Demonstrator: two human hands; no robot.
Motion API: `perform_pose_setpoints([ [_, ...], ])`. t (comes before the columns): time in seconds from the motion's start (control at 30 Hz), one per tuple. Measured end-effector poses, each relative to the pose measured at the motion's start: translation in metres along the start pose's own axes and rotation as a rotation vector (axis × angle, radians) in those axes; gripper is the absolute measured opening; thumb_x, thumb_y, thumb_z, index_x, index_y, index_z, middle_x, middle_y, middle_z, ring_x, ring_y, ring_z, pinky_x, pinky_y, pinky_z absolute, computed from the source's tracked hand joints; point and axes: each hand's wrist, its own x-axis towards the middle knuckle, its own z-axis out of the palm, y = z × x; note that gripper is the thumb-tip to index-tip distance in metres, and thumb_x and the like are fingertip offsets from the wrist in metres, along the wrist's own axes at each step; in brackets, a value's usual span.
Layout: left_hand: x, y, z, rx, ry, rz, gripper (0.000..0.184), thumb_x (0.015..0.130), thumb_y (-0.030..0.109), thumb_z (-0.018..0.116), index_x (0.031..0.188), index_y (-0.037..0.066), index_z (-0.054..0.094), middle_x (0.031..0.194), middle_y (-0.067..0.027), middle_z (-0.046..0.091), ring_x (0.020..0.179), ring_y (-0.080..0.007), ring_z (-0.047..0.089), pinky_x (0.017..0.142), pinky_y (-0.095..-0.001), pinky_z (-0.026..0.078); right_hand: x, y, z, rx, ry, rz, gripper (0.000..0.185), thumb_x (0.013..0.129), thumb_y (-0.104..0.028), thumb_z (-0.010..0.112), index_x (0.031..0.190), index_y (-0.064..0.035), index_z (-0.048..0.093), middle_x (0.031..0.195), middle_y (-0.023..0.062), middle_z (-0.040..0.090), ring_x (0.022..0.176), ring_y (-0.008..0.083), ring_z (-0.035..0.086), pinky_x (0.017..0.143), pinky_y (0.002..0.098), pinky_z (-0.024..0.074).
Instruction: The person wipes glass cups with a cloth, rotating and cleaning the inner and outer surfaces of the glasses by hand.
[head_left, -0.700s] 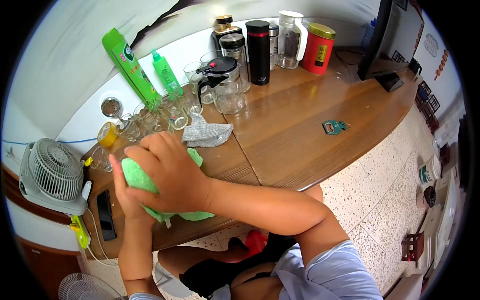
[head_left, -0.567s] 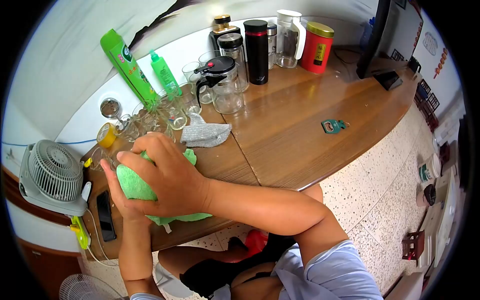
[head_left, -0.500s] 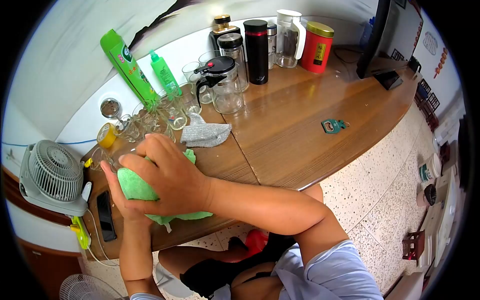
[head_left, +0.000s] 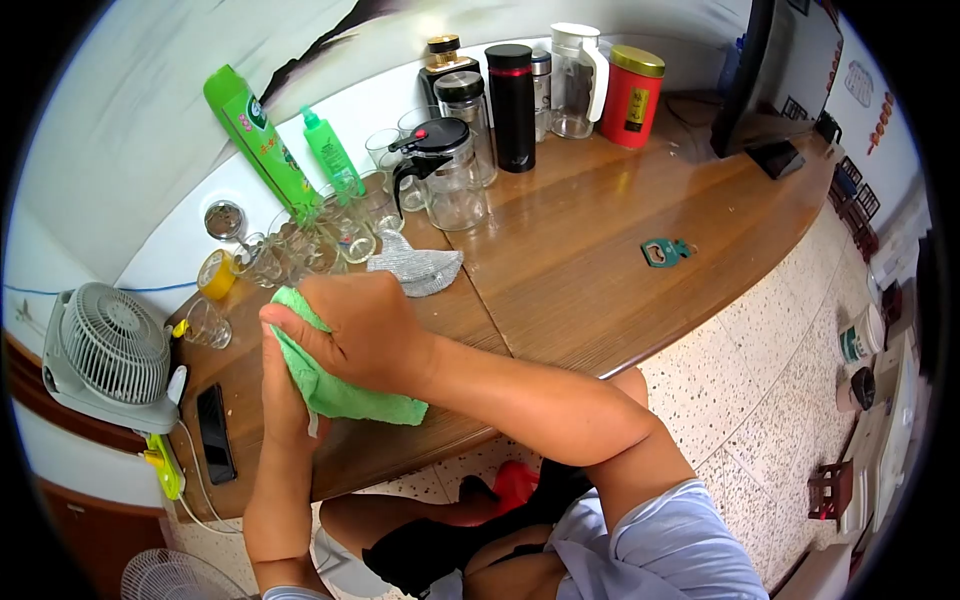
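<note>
My right hand (head_left: pixel 365 325) is closed in a fist on a green cloth (head_left: pixel 350 395), whose lower part hangs toward the desk's front edge. My left hand (head_left: pixel 285 400) is upright against the cloth's left side. Its fingers are hidden behind the cloth and my right hand, and I cannot see whether anything is inside the folds. Just past my hands a grey cloth (head_left: pixel 420 267) lies crumpled on the wooden desk (head_left: pixel 560 290). A clear drinking glass (head_left: pixel 208 325) stands to the left of my hands.
Several clear glasses (head_left: pixel 300 245), a green bottle (head_left: pixel 262 145) and a pump bottle (head_left: pixel 333 155) stand at the back left. A glass teapot (head_left: pixel 455 190), black thermos (head_left: pixel 512 110), pitcher (head_left: pixel 572 90) and red tin (head_left: pixel 630 100) line the wall. A fan (head_left: pixel 110 340) and phone (head_left: pixel 214 430) are left.
My right hand has turned from spread fingers to a fist around the cloth. The cloth now hangs lower and toward the right, and the glass at left shows more fully.
</note>
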Motion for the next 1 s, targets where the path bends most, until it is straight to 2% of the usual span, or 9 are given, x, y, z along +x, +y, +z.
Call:
perform_pose_setpoints([
  [0.13,0.005,0.015,-0.003,-0.423,-0.081,-0.093,0.064,0.111,0.062,0.038,0.147,0.012,0.056,0.142,-0.0093,0.064,0.131,-0.0259,0.063,0.112,-0.0428,0.05,-0.004,-0.005,0.007,0.063,0.016,-0.173,0.033,0.093,-0.035,0.079,0.099,-0.0059,0.065,0.087,0.0153,0.061,0.083,0.0381,0.061,0.076,0.0467,0.0496],
  [0.27,0.015,0.004,-0.036,-0.622,-0.247,-0.009,0.067,0.108,0.067,0.04,0.139,0.01,0.061,0.135,-0.0116,0.068,0.125,-0.0288,0.066,0.11,-0.0447,0.051,-0.004,-0.022,0.009,0.145,0.126,-0.268,0.052,0.088,-0.035,0.082,0.123,-0.0028,0.061,0.103,0.0183,0.057,0.095,0.0404,0.056,0.092,0.0472,0.047],
  [0.33,0.017,0.003,-0.04,-0.695,-0.361,-0.005,0.068,0.108,0.067,0.04,0.14,0.01,0.06,0.137,-0.0117,0.067,0.127,-0.0293,0.065,0.111,-0.0451,0.051,-0.006,-0.021,0.01,0.148,0.084,-0.244,0.052,0.087,-0.034,0.082,0.122,-0.0022,0.061,0.104,0.0204,0.056,0.095,0.0424,0.056,0.091,0.0477,0.0479],
  [0.43,0.012,0.009,-0.027,-0.237,0.021,-0.004,0.072,0.108,0.069,0.04,0.144,0.009,0.058,0.141,-0.0129,0.065,0.13,-0.0292,0.064,0.112,-0.0452,0.05,-0.009,-0.01,0.01,0.115,0.074,-0.234,0.041,0.089,-0.033,0.081,0.112,-0.0025,0.063,0.097,0.0193,0.058,0.09,0.042,0.058,0.087,0.0479,0.0495],
  [0.5,0.008,0.011,-0.013,-0.192,0.112,-0.074,0.067,0.11,0.066,0.038,0.148,0.013,0.054,0.145,-0.0092,0.062,0.135,-0.0255,0.06,0.115,-0.0433,0.048,-0.007,-0.004,0.009,0.095,0.06,-0.203,0.032,0.093,-0.031,0.078,0.1,-0.0036,0.064,0.088,0.0169,0.058,0.082,0.0406,0.06,0.081,0.0472,0.0505],
  [0.67,0.008,0.002,-0.011,-0.018,-0.046,-0.001,0.077,0.11,0.07,0.032,0.161,0.013,0.041,0.154,-0.0097,0.055,0.138,-0.026,0.058,0.114,-0.0442,0.049,0.002,0.0,0.004,-0.021,0.071,-0.097,0.04,0.101,-0.03,0.072,0.072,-0.0074,0.057,0.063,0.0118,0.056,0.06,0.038,0.06,0.06,0.0437,0.0488],
  [0.77,0.002,0.001,0.004,-0.071,-0.023,-0.047,0.077,0.11,0.071,0.031,0.157,0.011,0.044,0.15,-0.0103,0.059,0.136,-0.0268,0.06,0.114,-0.0438,0.05,0.004,0.001,0.002,0.011,0.06,-0.004,0.041,0.1,-0.033,0.073,0.07,-0.0082,0.059,0.062,0.0136,0.057,0.057,0.0389,0.059,0.053,0.0432,0.0461],
  [0.87,0.006,0.004,-0.003,-0.227,-0.092,-0.055,0.074,0.11,0.069,0.034,0.152,0.01,0.05,0.146,-0.0114,0.062,0.135,-0.0278,0.06,0.115,-0.0446,0.049,0.002,-0.004,-0.002,0.014,-0.054,0.004,0.034,0.099,-0.034,0.073,0.081,-0.0075,0.063,0.071,0.0124,0.062,0.066,0.0378,0.062,0.063,0.0441,0.0494],
  [1.0,0.005,0.016,-0.009,-0.435,-0.012,-0.067,0.08,0.107,0.073,0.036,0.147,0.007,0.057,0.143,-0.0139,0.064,0.131,-0.0292,0.063,0.11,-0.0449,0.051,-0.003,-0.005,0.009,0.108,0.066,-0.257,0.035,0.093,-0.037,0.078,0.1,-0.0054,0.064,0.089,0.0134,0.062,0.083,0.0374,0.061,0.078,0.046,0.049],
])
